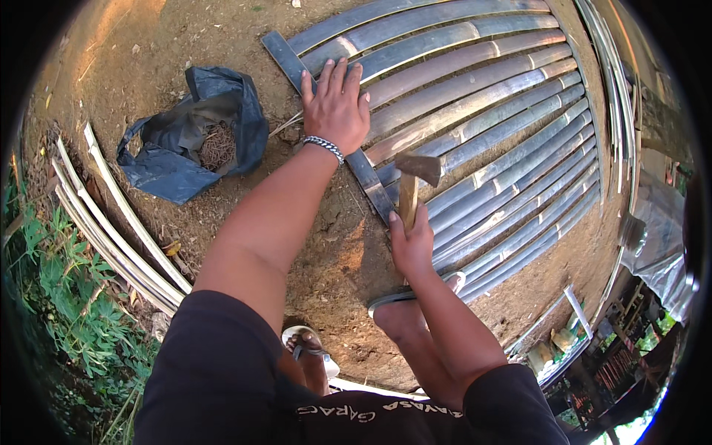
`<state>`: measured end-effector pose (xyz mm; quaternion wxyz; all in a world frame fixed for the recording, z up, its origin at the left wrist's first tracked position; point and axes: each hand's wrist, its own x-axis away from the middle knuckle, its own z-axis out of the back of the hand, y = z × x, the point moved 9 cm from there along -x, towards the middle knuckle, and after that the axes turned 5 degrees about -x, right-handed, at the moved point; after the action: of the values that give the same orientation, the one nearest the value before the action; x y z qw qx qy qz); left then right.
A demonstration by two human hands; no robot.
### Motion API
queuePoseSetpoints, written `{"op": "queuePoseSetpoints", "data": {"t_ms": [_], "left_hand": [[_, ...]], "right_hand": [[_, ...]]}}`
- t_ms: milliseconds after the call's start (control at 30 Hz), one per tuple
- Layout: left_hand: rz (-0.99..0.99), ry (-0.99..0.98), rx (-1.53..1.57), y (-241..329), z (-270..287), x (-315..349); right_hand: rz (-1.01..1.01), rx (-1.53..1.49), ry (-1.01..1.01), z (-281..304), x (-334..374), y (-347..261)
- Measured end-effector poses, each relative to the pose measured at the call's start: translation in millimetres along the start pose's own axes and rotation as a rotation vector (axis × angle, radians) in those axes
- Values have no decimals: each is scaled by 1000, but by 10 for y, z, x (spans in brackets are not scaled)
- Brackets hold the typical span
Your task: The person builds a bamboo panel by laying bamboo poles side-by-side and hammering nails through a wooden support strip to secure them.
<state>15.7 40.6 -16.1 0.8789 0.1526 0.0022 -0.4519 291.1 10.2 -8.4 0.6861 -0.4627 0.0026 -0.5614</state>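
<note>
A panel of split bamboo slats (445,87) lies on the ground in front of me. Its slats fan out from a dark crosspiece (361,170) along the near left side. My left hand (337,104), with a chain bracelet at the wrist, rests on the slat ends and crosspiece, fingers spread. Closer to me, my right hand (413,245) is wrapped round the wooden handle of a hammer (409,194). The hammer stands head up over the panel's near edge, its dull brown metal head apart from my left hand.
Left of the panel sits an open dark plastic bag (248,133) with dry, stringy material inside. Long pale strips (122,193) lie near green plants (74,289). More strips (615,96) lie beyond the panel at right. My sandalled feet (397,315) are close to its near edge.
</note>
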Motion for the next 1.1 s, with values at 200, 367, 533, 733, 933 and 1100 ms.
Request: {"op": "queuePoseSetpoints", "data": {"t_ms": [200,367,533,733,933,1100], "left_hand": [[-5,21,20,-19,35,-5],[-17,41,55,3,34,-28],[-20,57,37,-40,37,-3],[-18,70,50,12,55,-31],[-6,62,46,-35,25,27],[-11,71,43,-16,52,-14]], "right_hand": [[237,65,-140,255,252,-316],[356,240,-204,300,145,-421],[428,148,-133,315,325,-600],[322,264,-123,235,195,-432],[546,75,-11,371,377,-675],[252,310,-89,187,192,-247]]}}
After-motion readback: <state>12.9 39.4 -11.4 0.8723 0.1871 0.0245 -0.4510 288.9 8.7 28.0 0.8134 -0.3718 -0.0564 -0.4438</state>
